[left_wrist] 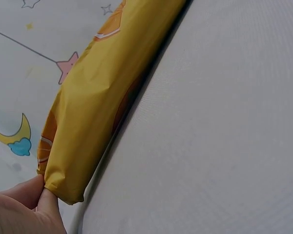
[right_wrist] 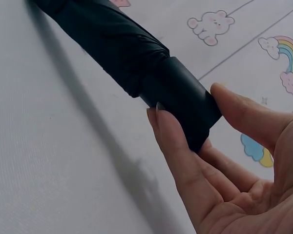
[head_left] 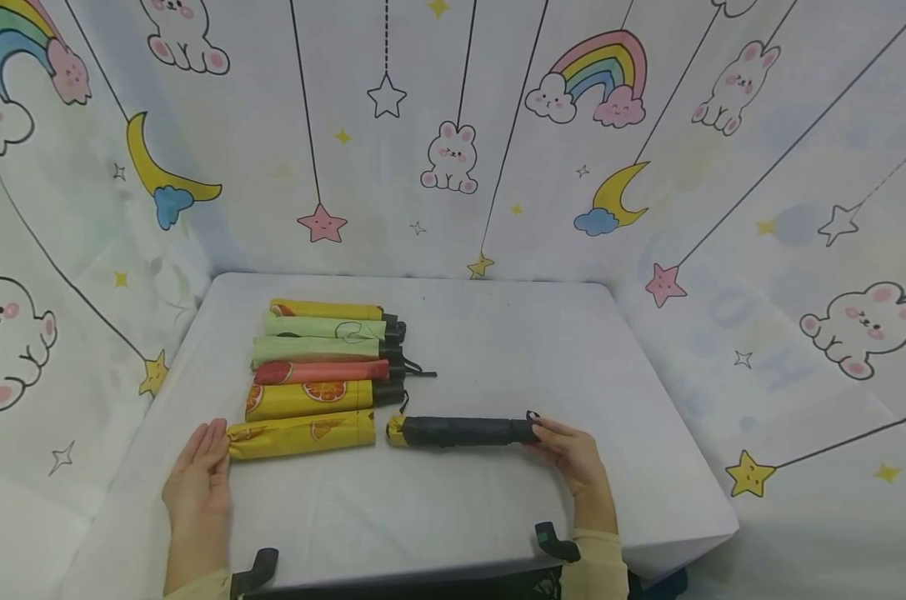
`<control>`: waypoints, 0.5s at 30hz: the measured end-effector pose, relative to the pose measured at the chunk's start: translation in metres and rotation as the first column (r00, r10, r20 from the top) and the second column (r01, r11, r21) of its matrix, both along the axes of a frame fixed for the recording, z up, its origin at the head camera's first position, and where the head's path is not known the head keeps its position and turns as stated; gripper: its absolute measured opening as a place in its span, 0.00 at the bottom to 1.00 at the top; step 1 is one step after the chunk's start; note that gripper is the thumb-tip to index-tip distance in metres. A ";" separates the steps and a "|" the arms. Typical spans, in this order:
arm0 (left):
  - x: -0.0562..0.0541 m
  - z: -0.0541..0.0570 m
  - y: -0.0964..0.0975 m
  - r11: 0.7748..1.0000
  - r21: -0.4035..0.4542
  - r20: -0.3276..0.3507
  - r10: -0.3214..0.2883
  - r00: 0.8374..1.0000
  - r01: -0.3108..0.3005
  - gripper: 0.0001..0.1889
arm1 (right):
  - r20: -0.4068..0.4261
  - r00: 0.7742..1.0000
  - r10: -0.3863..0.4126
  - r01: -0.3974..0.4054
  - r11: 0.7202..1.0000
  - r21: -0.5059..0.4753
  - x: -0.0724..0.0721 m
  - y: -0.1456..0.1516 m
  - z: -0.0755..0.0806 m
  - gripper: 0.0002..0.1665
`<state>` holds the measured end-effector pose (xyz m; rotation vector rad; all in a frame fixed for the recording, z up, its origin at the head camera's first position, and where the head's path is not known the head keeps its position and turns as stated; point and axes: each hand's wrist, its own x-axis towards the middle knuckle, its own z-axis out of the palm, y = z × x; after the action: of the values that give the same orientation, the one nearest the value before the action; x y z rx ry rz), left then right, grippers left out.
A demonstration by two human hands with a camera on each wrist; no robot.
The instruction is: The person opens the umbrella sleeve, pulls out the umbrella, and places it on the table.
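Well, a black umbrella (head_left: pixel 460 432) hangs just above the white table (head_left: pixel 498 517), its handle between the right hand's (head_left: pixel 573 462) thumb and curled fingers; the left hand (head_left: pixel 200 471) pinches a yellow sleeve's (head_left: pixel 295 437) end, beside five folded umbrellas (head_left: pixel 325 372).

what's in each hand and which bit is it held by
The left hand pinches the yellow, orange-print cover by its left end; the right hand holds the dark folded umbrella by its black handle.

Room to pass lies over the table (head_left: pixel 513 350) right of the umbrella row (head_left: pixel 321 348); sleeve (head_left: pixel 291 438) and black umbrella (head_left: pixel 460 431) bar the near side, barely apart.
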<state>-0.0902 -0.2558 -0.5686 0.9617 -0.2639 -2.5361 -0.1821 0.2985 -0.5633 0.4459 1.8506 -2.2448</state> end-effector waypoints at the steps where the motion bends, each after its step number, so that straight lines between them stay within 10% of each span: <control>1: 0.000 0.000 0.000 1.000 0.006 -0.001 0.001 1.000 -0.001 0.35 | -0.001 1.000 0.003 -0.003 1.000 0.001 0.000 0.000 -0.001 0.26; 15: 0.001 0.001 -0.002 0.999 0.033 -0.005 -0.009 1.000 0.009 0.35 | -0.025 0.998 0.051 -0.048 0.995 0.089 0.000 -0.003 -0.008 0.26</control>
<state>-0.0895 -0.2573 -0.5677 0.9696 -0.2258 -2.5584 -0.1823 0.2959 -0.5711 0.3815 1.9576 -2.1545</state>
